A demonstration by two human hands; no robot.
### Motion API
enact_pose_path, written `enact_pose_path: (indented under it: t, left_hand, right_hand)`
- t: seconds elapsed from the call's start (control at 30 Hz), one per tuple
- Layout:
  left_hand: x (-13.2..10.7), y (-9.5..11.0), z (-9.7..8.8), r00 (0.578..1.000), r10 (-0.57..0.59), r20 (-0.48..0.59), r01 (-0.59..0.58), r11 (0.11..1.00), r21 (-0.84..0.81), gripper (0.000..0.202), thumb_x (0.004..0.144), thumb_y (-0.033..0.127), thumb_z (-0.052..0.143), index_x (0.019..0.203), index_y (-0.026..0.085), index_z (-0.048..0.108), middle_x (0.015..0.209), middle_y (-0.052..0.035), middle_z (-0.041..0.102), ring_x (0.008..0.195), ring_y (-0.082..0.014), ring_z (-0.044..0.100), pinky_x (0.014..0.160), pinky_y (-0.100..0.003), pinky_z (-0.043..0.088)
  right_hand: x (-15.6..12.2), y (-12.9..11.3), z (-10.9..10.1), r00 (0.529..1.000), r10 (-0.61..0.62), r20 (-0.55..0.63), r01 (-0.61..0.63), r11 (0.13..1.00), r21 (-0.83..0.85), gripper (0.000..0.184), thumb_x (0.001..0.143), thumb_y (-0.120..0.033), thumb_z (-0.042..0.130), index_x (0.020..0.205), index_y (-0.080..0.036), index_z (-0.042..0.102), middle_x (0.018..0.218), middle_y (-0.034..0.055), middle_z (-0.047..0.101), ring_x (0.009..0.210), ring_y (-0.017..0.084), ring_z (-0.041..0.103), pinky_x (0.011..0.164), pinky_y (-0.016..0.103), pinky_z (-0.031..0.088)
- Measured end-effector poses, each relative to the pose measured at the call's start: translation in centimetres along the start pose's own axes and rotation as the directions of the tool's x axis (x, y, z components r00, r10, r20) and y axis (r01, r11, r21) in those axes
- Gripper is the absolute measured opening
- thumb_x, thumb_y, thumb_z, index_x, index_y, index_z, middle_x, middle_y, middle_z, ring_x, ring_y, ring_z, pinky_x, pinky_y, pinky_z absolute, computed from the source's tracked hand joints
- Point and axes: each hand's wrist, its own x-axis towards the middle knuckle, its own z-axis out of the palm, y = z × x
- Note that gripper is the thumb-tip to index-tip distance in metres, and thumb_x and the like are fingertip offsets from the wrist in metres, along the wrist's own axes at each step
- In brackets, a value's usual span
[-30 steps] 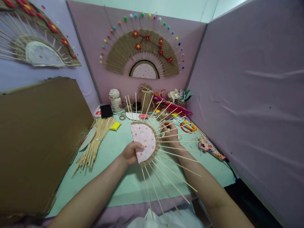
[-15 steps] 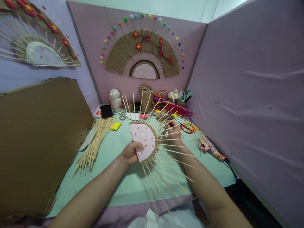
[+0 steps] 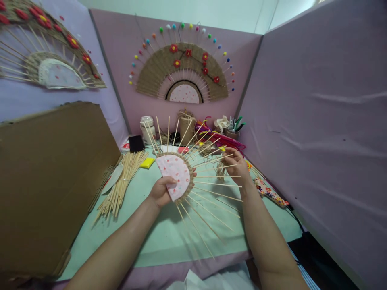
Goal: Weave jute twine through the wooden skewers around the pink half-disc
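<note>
left hand (image 3: 160,191) grips fan (image 3: 175,176) base above desk (image 3: 169,233) | right hand (image 3: 237,165) pinches twine (image 3: 220,171) among sticks | bare desk in front, clutter behind

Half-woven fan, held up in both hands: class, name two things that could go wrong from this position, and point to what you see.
The left hand pinches only the pink fabric centre, so the half-woven fan may twist. The bare skewers splay loosely; the right hand pulling jute twine between them could bend or snap one. Skewer tips also reach toward the glue jar and might knock it.
</note>
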Motion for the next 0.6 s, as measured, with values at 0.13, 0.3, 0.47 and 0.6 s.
enact_pose_path:
  t: [0.13, 0.3, 0.47, 0.6]
  left_hand:
    - [0.1, -0.3, -0.1, 1.0, -0.015, -0.011, 0.015, 1.0, -0.012, 0.064, 0.063, 0.006, 0.046, 0.127, 0.008, 0.046, 0.12, -0.0156, 0.06, 0.109, -0.0271, 0.056, 0.098, -0.045, 0.038]
    - [0.3, -0.7, -0.1, 0.999, -0.039, -0.003, 0.039, 0.999, -0.03, 0.063, 0.063, 0.005, 0.045, 0.126, 0.007, 0.047, 0.12, -0.0164, 0.059, 0.112, -0.0273, 0.054, 0.099, -0.044, 0.037]
    - [0.5, -0.8, -0.4, 0.998, -0.055, -0.017, 0.054, 0.998, -0.045, 0.062, 0.063, 0.005, 0.045, 0.125, 0.008, 0.048, 0.121, -0.0161, 0.059, 0.113, -0.0274, 0.053, 0.099, -0.044, 0.036]
    - [0.5, -0.9, -0.5, 0.997, -0.08, -0.001, 0.08, 0.995, -0.055, 0.06, 0.063, 0.004, 0.044, 0.123, 0.007, 0.05, 0.122, -0.0164, 0.058, 0.113, -0.027, 0.053, 0.098, -0.043, 0.037]
  right_hand:
    - [-0.3, -0.5, 0.3, 0.965, -0.222, -0.136, 0.202, 0.968, -0.146, 0.025, 0.069, -0.032, 0.064, 0.091, -0.022, 0.056, 0.085, 0.0032, 0.06, 0.078, 0.017, 0.057, 0.073, 0.032, 0.047]
    - [-0.8, -0.4, 0.4, 0.875, -0.429, -0.225, 0.319, 0.859, -0.4, 0.018, 0.075, -0.034, 0.06, 0.086, -0.02, 0.057, 0.086, 0.0042, 0.059, 0.081, 0.018, 0.056, 0.077, 0.034, 0.045]
    - [-1.1, -0.4, -0.2, 0.807, -0.567, -0.166, 0.377, 0.71, -0.595, 0.012, 0.079, -0.03, 0.055, 0.087, -0.021, 0.058, 0.088, 0.0042, 0.058, 0.086, 0.019, 0.055, 0.081, 0.036, 0.044]
    - [-1.1, -0.4, -0.4, 0.79, -0.595, -0.151, 0.398, 0.684, -0.611, 0.011, 0.081, -0.027, 0.053, 0.089, -0.022, 0.059, 0.09, 0.0044, 0.06, 0.089, 0.02, 0.056, 0.083, 0.036, 0.044]
